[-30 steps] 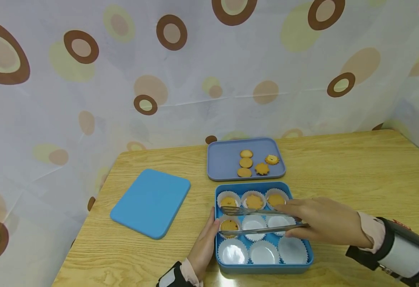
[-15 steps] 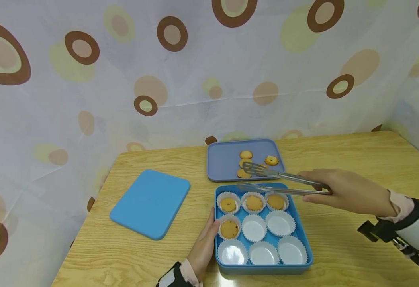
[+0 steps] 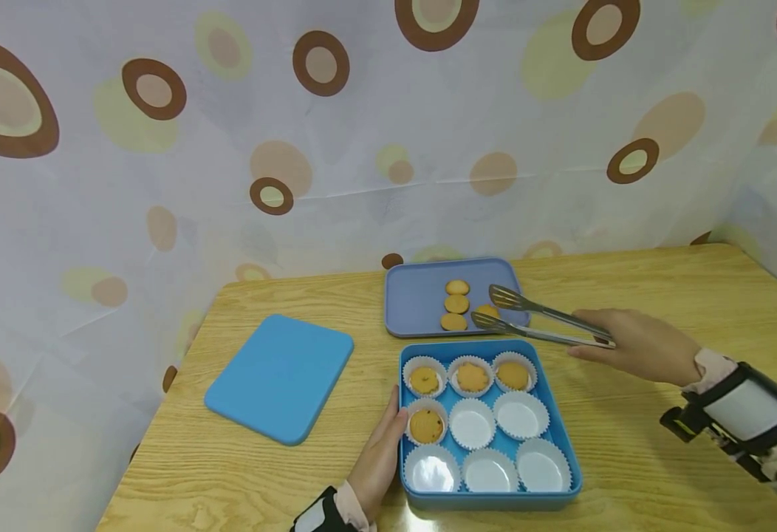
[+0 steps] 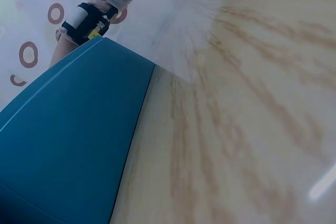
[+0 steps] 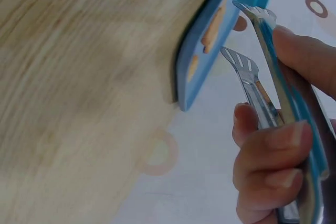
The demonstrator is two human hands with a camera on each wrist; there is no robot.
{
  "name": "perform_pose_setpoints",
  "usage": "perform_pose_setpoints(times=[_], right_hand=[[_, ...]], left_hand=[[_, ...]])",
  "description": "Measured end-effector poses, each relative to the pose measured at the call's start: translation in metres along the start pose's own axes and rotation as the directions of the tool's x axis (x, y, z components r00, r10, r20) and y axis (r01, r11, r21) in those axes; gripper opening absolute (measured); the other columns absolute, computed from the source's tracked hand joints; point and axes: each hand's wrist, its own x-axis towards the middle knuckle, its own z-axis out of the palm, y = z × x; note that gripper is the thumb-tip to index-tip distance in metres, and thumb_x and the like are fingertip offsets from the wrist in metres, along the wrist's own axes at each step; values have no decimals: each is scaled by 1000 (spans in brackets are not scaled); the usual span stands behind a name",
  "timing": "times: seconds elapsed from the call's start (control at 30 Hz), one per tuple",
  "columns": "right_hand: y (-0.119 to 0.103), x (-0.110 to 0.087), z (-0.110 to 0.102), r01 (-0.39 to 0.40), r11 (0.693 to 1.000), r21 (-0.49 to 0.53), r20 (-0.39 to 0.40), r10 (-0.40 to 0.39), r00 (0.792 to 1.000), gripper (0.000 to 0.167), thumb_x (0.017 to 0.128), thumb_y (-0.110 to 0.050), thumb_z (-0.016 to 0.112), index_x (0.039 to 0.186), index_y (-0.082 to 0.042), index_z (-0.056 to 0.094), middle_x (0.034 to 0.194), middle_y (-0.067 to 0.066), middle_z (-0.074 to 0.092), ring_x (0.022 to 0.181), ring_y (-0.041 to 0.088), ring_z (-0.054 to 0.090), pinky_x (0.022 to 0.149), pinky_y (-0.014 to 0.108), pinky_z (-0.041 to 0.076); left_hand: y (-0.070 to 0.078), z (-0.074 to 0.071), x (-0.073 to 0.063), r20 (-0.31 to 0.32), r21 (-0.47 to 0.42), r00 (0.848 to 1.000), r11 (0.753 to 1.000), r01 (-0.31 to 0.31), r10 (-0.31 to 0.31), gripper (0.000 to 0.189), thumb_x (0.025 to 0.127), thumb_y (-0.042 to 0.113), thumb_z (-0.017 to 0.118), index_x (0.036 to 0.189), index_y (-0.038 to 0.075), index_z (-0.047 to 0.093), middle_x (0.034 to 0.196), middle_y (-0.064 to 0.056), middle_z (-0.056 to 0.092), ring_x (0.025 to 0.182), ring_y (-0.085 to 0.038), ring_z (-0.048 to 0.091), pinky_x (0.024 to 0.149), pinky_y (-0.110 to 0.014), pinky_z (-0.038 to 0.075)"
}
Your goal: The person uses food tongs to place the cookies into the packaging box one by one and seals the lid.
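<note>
My right hand [image 3: 641, 346] grips metal tongs [image 3: 548, 336] with slotted ends, spread apart over the right part of a blue-grey tray [image 3: 415, 295]. On the tray, three round cookies [image 3: 456, 304] form a column; a scalloped cookie [image 3: 487, 311] lies partly behind the tongs. Nothing shows between the tong ends. Against the left wall of a blue box [image 3: 495, 503] rests my left hand [image 3: 377, 454], fingers extended along the outside and thumb at the rim. White paper cups [image 3: 471, 424] fill the box in rows. Cookies [image 3: 471, 377] sit in the back row's cups and the middle row's left cup.
A flat blue lid-like panel [image 3: 278, 378] lies on the wooden table [image 3: 661, 295] to the left of the box. The tray stands just behind the box, close to the patterned wall covering [image 3: 388, 111].
My right hand has lifted the tongs away from the box's cups and moved them back and right over the tray. The left hand and the box have stayed put.
</note>
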Motion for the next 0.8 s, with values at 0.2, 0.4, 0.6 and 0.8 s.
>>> perform_pose_setpoints(times=[0.2, 0.4, 0.6, 0.8], right_hand=[[5, 6, 9, -20, 1000, 2, 26, 20, 999, 63, 90, -36, 68, 124, 15, 55, 72, -3, 49, 66, 11, 48, 56, 26, 38], [5, 10, 11, -33, 999, 13, 33, 32, 999, 63, 90, -36, 69, 123, 16, 55, 72, -2, 50, 66, 12, 49, 56, 26, 38], [5, 17, 10, -18, 999, 39, 43, 16, 999, 58, 90, -32, 69, 122, 15, 56, 79, 1, 58, 68, 13, 51, 57, 27, 41], [6, 24, 11, 4, 999, 49, 59, -6, 998, 57, 90, -30, 69, 122, 15, 56, 80, 1, 58, 69, 13, 51, 57, 28, 41]], left_hand=[[0, 0, 0, -2, 1, 1000, 1000, 7, -7, 60, 108, 32, 24, 156, 6, -1, 162, -14, -4, 147, -36, -8, 115, -60, -5], [0, 0, 1, 0, 0, 1000, 1000, 7, -7, 60, 108, 31, 24, 156, 6, -1, 162, -14, -4, 148, -36, -8, 115, -60, -5], [0, 0, 2, 0, -1, 1000, 1000, 10, -10, 60, 108, 32, 24, 155, 6, -1, 162, -15, -4, 147, -36, -8, 115, -60, -5], [0, -1, 2, -1, -2, 1000, 1000, 25, -25, 61, 107, 33, 25, 155, 6, -1, 162, -15, -3, 147, -37, -8, 115, -61, -4]])
